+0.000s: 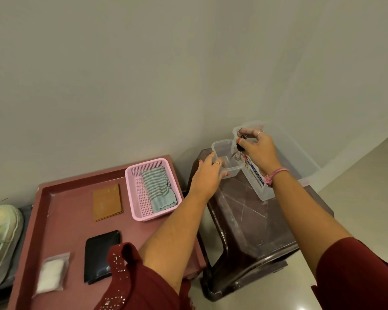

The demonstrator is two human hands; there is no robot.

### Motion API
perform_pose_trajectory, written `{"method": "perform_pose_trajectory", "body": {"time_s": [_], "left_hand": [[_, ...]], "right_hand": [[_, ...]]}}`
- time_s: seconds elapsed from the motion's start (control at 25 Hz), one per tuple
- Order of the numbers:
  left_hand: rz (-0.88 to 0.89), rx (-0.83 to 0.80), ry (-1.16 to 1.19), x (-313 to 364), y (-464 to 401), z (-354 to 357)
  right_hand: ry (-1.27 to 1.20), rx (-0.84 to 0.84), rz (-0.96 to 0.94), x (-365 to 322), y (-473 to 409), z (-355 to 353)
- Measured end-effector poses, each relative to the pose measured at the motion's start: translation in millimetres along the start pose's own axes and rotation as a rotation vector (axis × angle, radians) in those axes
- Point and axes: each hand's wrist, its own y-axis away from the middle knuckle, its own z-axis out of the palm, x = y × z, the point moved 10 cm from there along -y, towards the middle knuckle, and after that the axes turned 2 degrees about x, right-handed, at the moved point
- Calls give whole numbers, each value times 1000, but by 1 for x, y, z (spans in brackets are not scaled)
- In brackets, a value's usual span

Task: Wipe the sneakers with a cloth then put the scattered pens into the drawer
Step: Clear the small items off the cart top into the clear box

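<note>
Dark stool (255, 220); left hand (207, 175) gripping clear tub (227, 157), right-hand fingers (244, 142) pinching indistinct dark object (239, 148).

Dim warm indoor light, soft shadows, wide-angle edge distortion, slight blur

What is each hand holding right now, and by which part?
The right hand pinches a bunch of keys by its top, above the small clear container. The left hand grips that container's near rim.
</note>
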Motion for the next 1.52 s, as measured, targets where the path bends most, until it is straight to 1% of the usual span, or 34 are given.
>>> {"method": "perform_pose_trajectory", "body": {"time_s": [0.08, 0.2, 0.36, 0.48, 0.6, 0.72, 0.8, 0.88, 0.96, 1.08, 1.24, 1.36, 1.52], "left_hand": [[1, 11, 2, 0, 2, 1], [15, 41, -73, 1, 7, 2], [38, 146, -133, 15, 18, -11], [31, 161, -147, 20, 23, -14], [6, 179, -117, 19, 25, -16], [-26, 195, -72, 15, 26, -16], [-43, 194, -21, 11, 26, -14], [-48, 186, 43, 10, 28, -14], [-49, 193, 118, 11, 33, -17], [-101, 222, 225, -3, 49, -30], [-201, 366, 325, -42, 93, -66], [-267, 427, 407, -78, 132, -91], [-351, 464, 416, -130, 184, -120]], "right_hand": [[67, -30, -18, 4, 2, 4], [161, -77, -29, 8, 3, 13], [444, -218, -51, 11, -3, 34], [656, -344, -51, 17, -6, 52], [741, -351, 0, 19, -11, 58], [679, -332, 105, 20, -16, 56], [593, -264, 157, 18, -20, 49], [500, -200, 170, 13, -18, 41], [431, -164, 154, 6, -12, 34], [313, -117, 127, -3, 5, 28], [270, -89, 36, -24, 40, 32], [240, -120, -21, -40, 72, 53], [173, -172, -23, -46, 114, 101]]}}
